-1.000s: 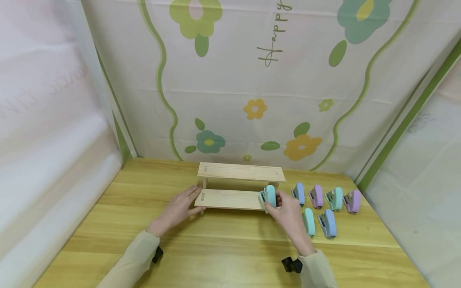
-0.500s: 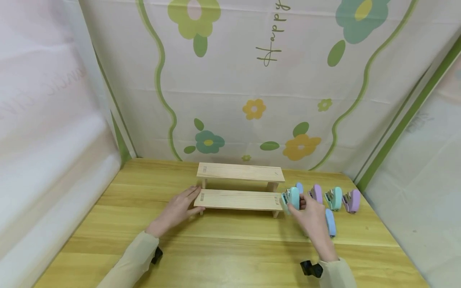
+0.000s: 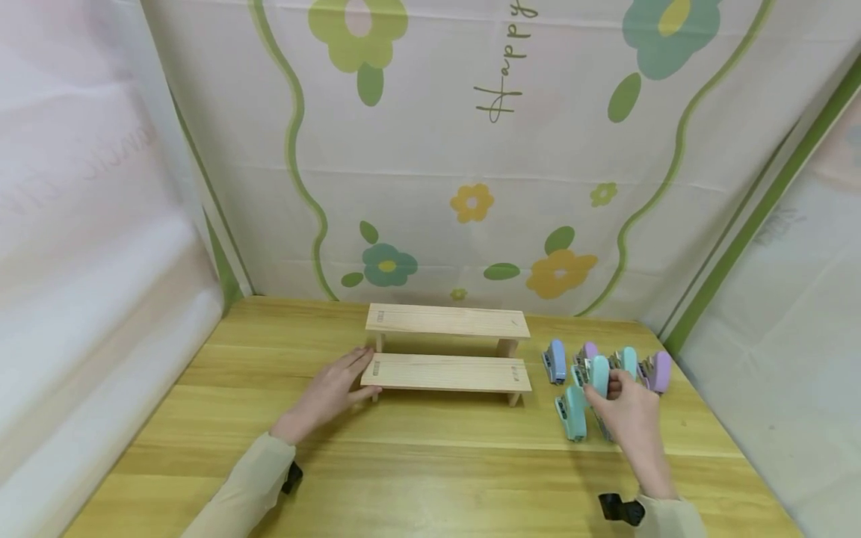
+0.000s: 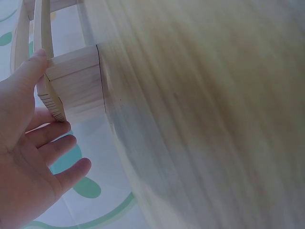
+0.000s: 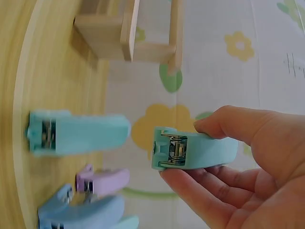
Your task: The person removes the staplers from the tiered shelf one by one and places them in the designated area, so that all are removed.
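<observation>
My right hand (image 3: 632,411) pinches a mint-green stapler (image 3: 595,373) between thumb and fingers, held above other staplers. In the right wrist view, the held stapler (image 5: 212,151) lies across the fingers, its metal spring showing. A second mint stapler (image 3: 572,415) stands just left of it on the table. My left hand (image 3: 328,394) grips the left end of the lower board of a two-step wooden shelf (image 3: 444,371). The left wrist view has the thumb on one edge of that board (image 4: 51,98) and the fingertips on the opposite edge.
A blue stapler (image 3: 554,362), a purple one (image 3: 658,371) and a mint one (image 3: 627,360) stand in the back row. Another purple stapler (image 3: 589,350) and a lower blue one are partly hidden by the right hand and its stapler. A patterned cloth (image 3: 417,149) hangs behind the table.
My right hand has carried the mint stapler rightward from over the lower board's right end to above the other staplers. My left hand stays at the board's left end.
</observation>
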Available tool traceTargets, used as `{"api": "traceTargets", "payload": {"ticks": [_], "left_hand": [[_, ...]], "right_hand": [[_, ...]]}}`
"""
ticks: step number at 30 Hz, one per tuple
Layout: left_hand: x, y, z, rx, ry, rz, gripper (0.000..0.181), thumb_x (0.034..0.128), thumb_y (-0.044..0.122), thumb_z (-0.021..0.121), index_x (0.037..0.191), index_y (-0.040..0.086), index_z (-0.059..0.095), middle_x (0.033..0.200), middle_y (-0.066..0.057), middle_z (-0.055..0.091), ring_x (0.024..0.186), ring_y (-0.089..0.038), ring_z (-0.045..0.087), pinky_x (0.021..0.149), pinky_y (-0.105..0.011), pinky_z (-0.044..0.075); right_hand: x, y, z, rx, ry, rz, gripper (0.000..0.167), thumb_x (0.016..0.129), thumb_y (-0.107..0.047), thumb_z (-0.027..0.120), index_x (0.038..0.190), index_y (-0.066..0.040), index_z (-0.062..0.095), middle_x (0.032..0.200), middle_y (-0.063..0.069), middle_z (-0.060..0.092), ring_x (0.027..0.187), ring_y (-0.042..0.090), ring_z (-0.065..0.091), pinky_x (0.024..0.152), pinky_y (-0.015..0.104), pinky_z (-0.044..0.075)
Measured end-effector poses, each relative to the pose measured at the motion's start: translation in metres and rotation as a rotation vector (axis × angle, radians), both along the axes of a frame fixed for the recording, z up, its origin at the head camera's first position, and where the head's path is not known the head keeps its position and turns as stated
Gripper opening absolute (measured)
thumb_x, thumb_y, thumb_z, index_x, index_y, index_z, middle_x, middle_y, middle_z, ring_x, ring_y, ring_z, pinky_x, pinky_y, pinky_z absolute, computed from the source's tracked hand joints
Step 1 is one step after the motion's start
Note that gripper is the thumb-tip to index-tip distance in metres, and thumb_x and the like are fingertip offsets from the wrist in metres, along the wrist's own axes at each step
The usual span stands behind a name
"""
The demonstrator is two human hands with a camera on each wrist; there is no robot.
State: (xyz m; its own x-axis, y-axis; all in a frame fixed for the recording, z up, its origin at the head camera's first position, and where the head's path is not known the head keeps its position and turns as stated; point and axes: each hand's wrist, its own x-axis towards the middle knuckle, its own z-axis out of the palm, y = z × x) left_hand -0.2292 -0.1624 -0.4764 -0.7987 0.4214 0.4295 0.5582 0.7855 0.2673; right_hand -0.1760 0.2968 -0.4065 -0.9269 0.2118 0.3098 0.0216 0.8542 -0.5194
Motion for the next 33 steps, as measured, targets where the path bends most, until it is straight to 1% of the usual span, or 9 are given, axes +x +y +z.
{"api": "traceTargets", "payload": {"ticks": [4,7,10,13,18,21,24,28,33], "left_hand": [[0.000,0.000,0.000,0.005,-0.022,0.012,0.072,0.0852,0.033,0.077,0.140,-0.006,0.051,0.142,-0.027,0.054,0.129,-0.043,0.055,0.102,-0.055,0.052],[-0.001,-0.001,-0.001,0.000,-0.045,0.019,0.073,0.0858,0.035,0.077,0.141,-0.005,0.050,0.142,-0.027,0.054,0.131,-0.042,0.054,0.102,-0.055,0.052],[-0.001,-0.002,-0.001,-0.009,-0.050,0.016,0.073,0.0864,0.036,0.076,0.142,-0.004,0.050,0.143,-0.026,0.053,0.131,-0.042,0.054,0.103,-0.054,0.052],[-0.002,-0.002,-0.001,-0.014,-0.045,0.008,0.074,0.0866,0.037,0.076,0.142,-0.004,0.049,0.143,-0.026,0.053,0.132,-0.041,0.054,0.103,-0.053,0.052],[-0.002,-0.002,-0.001,-0.012,-0.042,0.003,0.074,0.0866,0.037,0.076,0.142,-0.005,0.050,0.143,-0.027,0.053,0.131,-0.042,0.054,0.103,-0.053,0.053],[-0.001,-0.002,-0.001,-0.002,-0.050,0.004,0.074,0.0864,0.036,0.076,0.142,-0.005,0.049,0.143,-0.027,0.053,0.131,-0.042,0.054,0.103,-0.053,0.052],[-0.001,-0.002,-0.001,0.002,-0.051,0.002,0.074,0.0862,0.035,0.076,0.142,-0.005,0.049,0.143,-0.027,0.053,0.131,-0.042,0.054,0.103,-0.053,0.053],[-0.001,-0.001,-0.001,0.002,-0.030,-0.003,0.073,0.0856,0.033,0.077,0.141,-0.006,0.050,0.141,-0.028,0.054,0.129,-0.043,0.055,0.102,-0.053,0.053],[-0.001,-0.001,-0.001,0.008,-0.028,0.002,0.072,0.0856,0.033,0.077,0.140,-0.006,0.051,0.141,-0.027,0.055,0.129,-0.043,0.055,0.102,-0.053,0.053]], "right_hand": [[0.002,0.015,0.000,-0.018,-0.020,-0.038,0.040,0.085,-0.020,0.073,0.107,0.012,0.061,0.097,0.031,0.070,0.084,0.040,0.069,0.058,0.034,0.059],[0.003,0.025,-0.001,-0.021,-0.038,-0.064,0.044,0.087,-0.022,0.072,0.111,0.013,0.060,0.100,0.033,0.069,0.086,0.043,0.069,0.060,0.038,0.061],[0.004,0.033,-0.002,-0.014,-0.056,-0.088,0.046,0.088,-0.023,0.072,0.113,0.013,0.059,0.102,0.034,0.069,0.089,0.044,0.068,0.067,0.045,0.061],[0.006,0.041,-0.004,-0.002,-0.061,-0.105,0.044,0.088,-0.023,0.072,0.111,0.013,0.060,0.101,0.033,0.070,0.087,0.044,0.068,0.067,0.046,0.059],[0.007,0.055,-0.008,0.017,-0.041,-0.133,0.038,0.085,-0.022,0.072,0.102,0.010,0.063,0.094,0.031,0.071,0.074,0.036,0.068,0.055,0.032,0.052],[0.008,0.063,-0.011,0.015,-0.053,-0.152,0.037,0.085,-0.022,0.072,0.102,0.010,0.063,0.094,0.030,0.072,0.073,0.033,0.067,0.055,0.026,0.047],[0.009,0.071,-0.013,0.007,-0.065,-0.165,0.040,0.085,-0.022,0.072,0.104,0.011,0.063,0.095,0.030,0.071,0.076,0.035,0.067,0.058,0.029,0.049],[0.009,0.080,-0.016,0.025,-0.080,-0.172,0.040,0.085,-0.022,0.072,0.105,0.012,0.063,0.095,0.031,0.071,0.081,0.040,0.067,0.064,0.038,0.052],[0.008,0.089,-0.022,0.030,-0.108,-0.171,0.039,0.085,-0.021,0.072,0.103,0.012,0.063,0.095,0.031,0.071,0.080,0.039,0.067,0.060,0.032,0.050]]}}
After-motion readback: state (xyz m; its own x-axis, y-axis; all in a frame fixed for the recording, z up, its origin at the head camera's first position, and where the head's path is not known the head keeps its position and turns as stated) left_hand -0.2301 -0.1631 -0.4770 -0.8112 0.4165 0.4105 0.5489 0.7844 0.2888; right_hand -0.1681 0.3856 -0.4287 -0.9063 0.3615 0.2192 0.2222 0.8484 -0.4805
